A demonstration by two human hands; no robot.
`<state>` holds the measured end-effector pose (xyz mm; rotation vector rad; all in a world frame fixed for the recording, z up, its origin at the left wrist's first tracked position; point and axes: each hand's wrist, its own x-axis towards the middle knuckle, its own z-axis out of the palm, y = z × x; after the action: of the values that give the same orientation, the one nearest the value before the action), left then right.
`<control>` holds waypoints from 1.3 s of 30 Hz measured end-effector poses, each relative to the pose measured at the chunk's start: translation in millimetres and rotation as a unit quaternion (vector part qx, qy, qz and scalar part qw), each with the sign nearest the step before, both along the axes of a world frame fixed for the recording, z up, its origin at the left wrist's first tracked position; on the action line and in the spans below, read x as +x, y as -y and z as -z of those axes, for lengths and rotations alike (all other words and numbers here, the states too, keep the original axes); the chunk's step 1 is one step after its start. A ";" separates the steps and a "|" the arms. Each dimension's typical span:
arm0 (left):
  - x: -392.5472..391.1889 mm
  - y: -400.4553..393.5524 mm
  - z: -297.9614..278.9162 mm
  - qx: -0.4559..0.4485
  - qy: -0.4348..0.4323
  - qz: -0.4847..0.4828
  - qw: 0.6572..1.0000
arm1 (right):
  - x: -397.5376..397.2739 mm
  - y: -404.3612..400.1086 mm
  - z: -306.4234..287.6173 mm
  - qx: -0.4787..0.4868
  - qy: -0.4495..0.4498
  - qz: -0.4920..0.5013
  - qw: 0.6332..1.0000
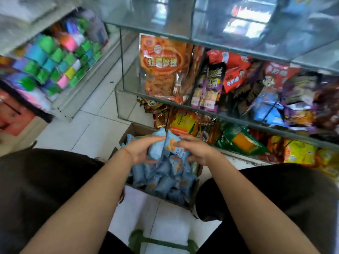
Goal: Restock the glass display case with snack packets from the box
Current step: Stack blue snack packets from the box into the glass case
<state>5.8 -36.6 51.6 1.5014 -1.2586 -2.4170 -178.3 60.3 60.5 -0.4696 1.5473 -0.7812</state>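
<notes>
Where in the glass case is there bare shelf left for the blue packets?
Free: left end of the glass case, between its left pane and the big orange bag; same bare corner one shelf below. Crowded: everything right of that bag. Both hands, left hand and right hand, hold blue packets over the box.

There is just one camera, and it sits on the person's head. It looks forward and steeply down. Both bare arms come in from the bottom edge and meet near the middle, so the camera is close to them. Right under it is an open box [139, 129] on the tiled floor [86, 131], between the person's dark knees. The glass case [238, 46] stands just ahead and fills the top and right of the view. A shelf [60, 105] with bright coloured things is off to the left. The edges look bent and blurry.
</notes>
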 end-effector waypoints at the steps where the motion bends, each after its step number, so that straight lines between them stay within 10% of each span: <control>1: -10.1 -3.9 -18.4 -0.035 -0.008 0.002 0.999 | -6.5 -1.9 -19.8 -0.012 -0.003 -0.005 1.000; 8: -30.7 -20.8 -134.1 -0.005 -0.198 -0.116 0.973 | -45.9 -43.0 -158.1 -0.211 -0.060 0.022 0.975; 14: -59.2 -72.4 -222.6 0.028 -0.379 -0.014 0.925 | -57.1 -78.0 -255.8 -0.334 -0.125 0.036 0.933; 20: -130.0 -111.2 -303.4 -0.054 -0.420 -0.019 0.906 | -79.5 -106.6 -321.0 -0.398 -0.478 0.128 0.772; 23: -169.8 -128.0 -326.3 -0.073 -0.434 0.014 0.898 | -97.7 -130.2 -342.8 -0.349 -0.533 0.098 0.764; 29: -245.5 -151.2 -350.0 -0.344 -0.317 0.069 0.881 | -165.3 -147.6 -352.6 -0.275 -0.545 0.194 0.768; 34: -308.0 -139.8 -343.1 -0.684 -0.153 0.117 0.703 | -230.8 -128.8 -339.6 -0.192 -0.571 0.181 0.777; 39: -353.5 -108.0 -324.3 -0.749 0.061 0.272 0.601 | -297.7 -81.2 -326.1 -0.116 -0.596 0.118 0.786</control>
<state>-347.7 71.5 375.9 0.6257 -2.7738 -0.4001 -475.9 141.5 386.6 -1.1036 2.7404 -0.9180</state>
